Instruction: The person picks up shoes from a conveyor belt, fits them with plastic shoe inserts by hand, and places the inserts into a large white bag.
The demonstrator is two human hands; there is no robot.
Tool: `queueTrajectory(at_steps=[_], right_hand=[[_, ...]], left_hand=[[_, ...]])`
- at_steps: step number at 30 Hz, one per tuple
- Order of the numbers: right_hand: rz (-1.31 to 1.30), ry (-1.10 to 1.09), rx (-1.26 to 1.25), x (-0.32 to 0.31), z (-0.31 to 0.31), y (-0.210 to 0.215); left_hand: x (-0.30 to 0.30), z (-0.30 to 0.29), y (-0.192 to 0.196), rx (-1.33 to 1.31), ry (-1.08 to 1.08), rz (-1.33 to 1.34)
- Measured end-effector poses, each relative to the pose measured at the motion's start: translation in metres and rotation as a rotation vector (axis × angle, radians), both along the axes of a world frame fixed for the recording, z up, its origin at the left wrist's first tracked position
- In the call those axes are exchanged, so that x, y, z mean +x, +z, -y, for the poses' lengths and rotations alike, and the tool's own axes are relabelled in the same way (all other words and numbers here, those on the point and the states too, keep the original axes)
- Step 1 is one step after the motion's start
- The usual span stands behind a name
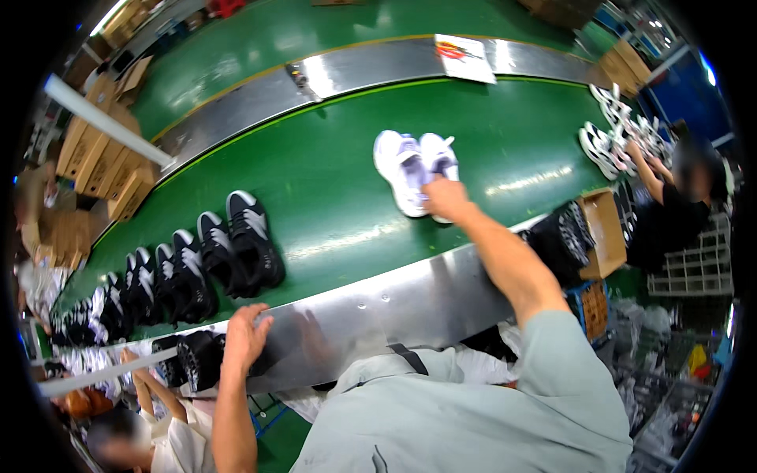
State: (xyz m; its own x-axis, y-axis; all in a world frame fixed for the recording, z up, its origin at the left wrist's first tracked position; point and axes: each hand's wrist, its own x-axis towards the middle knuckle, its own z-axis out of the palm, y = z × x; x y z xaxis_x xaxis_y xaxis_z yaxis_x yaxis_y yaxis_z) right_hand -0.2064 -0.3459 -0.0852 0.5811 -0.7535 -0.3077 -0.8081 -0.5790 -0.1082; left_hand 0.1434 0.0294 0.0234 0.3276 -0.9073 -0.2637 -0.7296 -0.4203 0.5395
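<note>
The right hand (446, 197) closes over the heels of a pair of white sneakers (415, 169), hiding them; the toes point toward the green conveyor belt's (331, 189) far edge, long axes across it. Open belt surrounds the pair. The left hand (246, 335) rests spread on the steel near rail (394, 303), beside black sneakers (236, 248).

Landmark: conveyor belt (331, 189). On it, right of centre, a pair of shoes (414, 169) with the right hand (447, 197) on them. On its left part, a row of shoes (197, 268). Left hand (246, 335) rests on the belt's near metal edge (394, 303). Cardboard box (603, 232) off the belt's right end.
</note>
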Motion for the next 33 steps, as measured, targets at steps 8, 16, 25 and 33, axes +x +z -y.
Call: queueTrajectory(at_steps=[8,16,25,33], right_hand=[[0.394,0.097,-0.119,0.053,-0.233,0.028],[1.007,0.145,0.003,0.034,-0.313,0.058],[0.220,-0.894,-0.499,-0.234,-0.192,0.038],[0.045,-0.797,-0.369,-0.245,-0.184,0.029]], left_hand=[[-0.075,0.032,-0.003,-0.207,0.055,-0.188],[-0.032,0.031,-0.058,0.033,0.004,-0.565],[-0.110,0.066,-0.004,-0.114,-0.288,0.386],[-0.124,0.068,-0.041,-0.065,-0.271,0.210]])
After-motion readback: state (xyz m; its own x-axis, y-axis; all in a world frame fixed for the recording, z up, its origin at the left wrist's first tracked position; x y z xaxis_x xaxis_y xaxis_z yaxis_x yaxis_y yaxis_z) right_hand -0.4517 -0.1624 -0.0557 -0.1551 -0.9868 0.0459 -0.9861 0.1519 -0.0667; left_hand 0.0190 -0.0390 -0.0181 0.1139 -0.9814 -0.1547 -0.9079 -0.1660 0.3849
